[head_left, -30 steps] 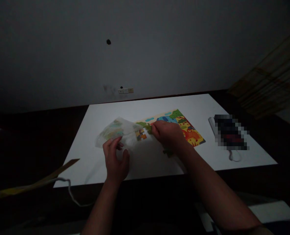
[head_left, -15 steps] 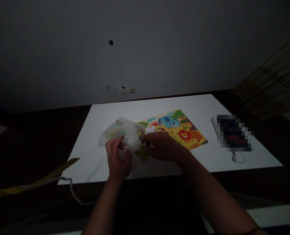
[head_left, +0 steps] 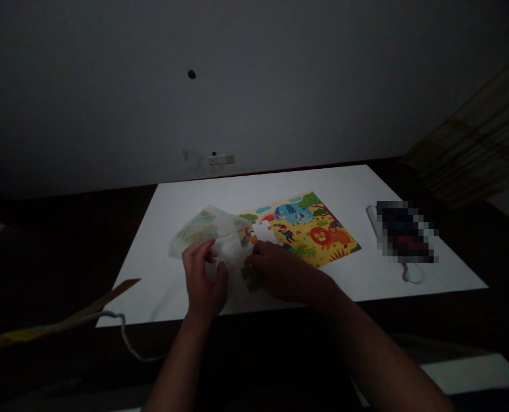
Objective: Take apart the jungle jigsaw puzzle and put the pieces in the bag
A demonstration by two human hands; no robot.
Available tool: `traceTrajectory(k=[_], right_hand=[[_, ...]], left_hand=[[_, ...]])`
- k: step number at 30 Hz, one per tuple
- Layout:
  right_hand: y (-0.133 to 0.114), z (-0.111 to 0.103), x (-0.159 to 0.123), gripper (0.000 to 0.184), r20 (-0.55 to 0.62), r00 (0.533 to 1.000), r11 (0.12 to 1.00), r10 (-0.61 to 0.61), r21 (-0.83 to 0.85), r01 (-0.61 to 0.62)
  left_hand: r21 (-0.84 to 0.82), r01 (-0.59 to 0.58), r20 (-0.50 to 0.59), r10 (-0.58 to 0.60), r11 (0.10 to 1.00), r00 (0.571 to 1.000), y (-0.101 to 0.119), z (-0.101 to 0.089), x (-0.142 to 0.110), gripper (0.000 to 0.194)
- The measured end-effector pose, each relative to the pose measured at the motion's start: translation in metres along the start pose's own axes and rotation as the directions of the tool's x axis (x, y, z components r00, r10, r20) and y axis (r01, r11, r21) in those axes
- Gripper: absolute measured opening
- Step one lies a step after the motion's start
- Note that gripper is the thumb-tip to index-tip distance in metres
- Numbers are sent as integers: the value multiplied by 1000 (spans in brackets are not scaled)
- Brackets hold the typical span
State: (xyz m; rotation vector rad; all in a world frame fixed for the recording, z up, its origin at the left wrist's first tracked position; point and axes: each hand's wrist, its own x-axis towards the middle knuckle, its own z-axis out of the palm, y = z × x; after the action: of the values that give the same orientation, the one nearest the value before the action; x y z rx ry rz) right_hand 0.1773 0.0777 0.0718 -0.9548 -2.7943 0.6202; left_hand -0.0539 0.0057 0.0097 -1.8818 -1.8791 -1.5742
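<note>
Puzzle [head_left: 303, 232] in the head view lies flat on the white worktop [head_left: 181, 197], bright yellow, with blue elephants [head_left: 295, 213], orange lions [head_left: 334, 236] and a white gap [head_left: 263, 230]. The left hand [head_left: 205, 281] curls at the translucent bag [head_left: 201, 226], the right hand [head_left: 282, 272] bends over a blurred green piece [head_left: 250, 280]; whether the grip of either is closed on something, I cannot tell.

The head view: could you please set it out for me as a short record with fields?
Surface: white table
Left hand: curled at the near side of a see-through bag; grip unclear
Right hand: fingers bent, beside a dim green puzzle piece; hold unclear
Puzzle: blue elephants and orange lions, with a white gap toward its left side
Table's right side: pixelated object, unidentifiable
Wall: sockets
Light: dim
</note>
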Motion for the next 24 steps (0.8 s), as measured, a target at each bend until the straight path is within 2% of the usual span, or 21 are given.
traceTrajectory(k=[2,5,7,11,14,16,18,20,22,24], right_hand=[[0,-4,-4,28,21,1000,992,1,123,-4],[0,-11,-2,30,-27,998,966,-56,251,61],[-1,-12,8,31,-91,995,973,-41,224,60],[-8,-4,37,33,-184,981,997,57,64,-46],[-15,6,50,48,-245,969,999,31,34,-24],[-17,10,50,53,-240,971,999,12,33,-4],[-15,10,46,40,-198,977,997,77,9,-77],[-9,7,41,23,-187,964,980,191,-25,-199],[1,4,37,21,-236,932,954,276,-50,-295],[11,4,36,23,-306,901,935,306,-80,-345]], left_hand=[[2,11,3,-11,1000,1000,0,1,0,51],[4,19,5,-19,1000,1000,-1,1,-1,51],[-2,16,2,-16,1000,1000,-2,1,-1,51],[-17,24,5,-24,1000,1000,-4,1,-1,51],[-16,40,3,-40,999,999,-4,1,-1,51],[-21,40,-3,-40,999,999,-4,1,-1,52],[-22,32,-4,-33,999,999,-3,1,-1,53],[-18,19,-5,-19,1000,1000,-2,2,0,53],[-9,12,-8,-12,1000,1000,-1,2,0,53],[-1,9,-20,-9,1000,1000,-1,2,0,53]])
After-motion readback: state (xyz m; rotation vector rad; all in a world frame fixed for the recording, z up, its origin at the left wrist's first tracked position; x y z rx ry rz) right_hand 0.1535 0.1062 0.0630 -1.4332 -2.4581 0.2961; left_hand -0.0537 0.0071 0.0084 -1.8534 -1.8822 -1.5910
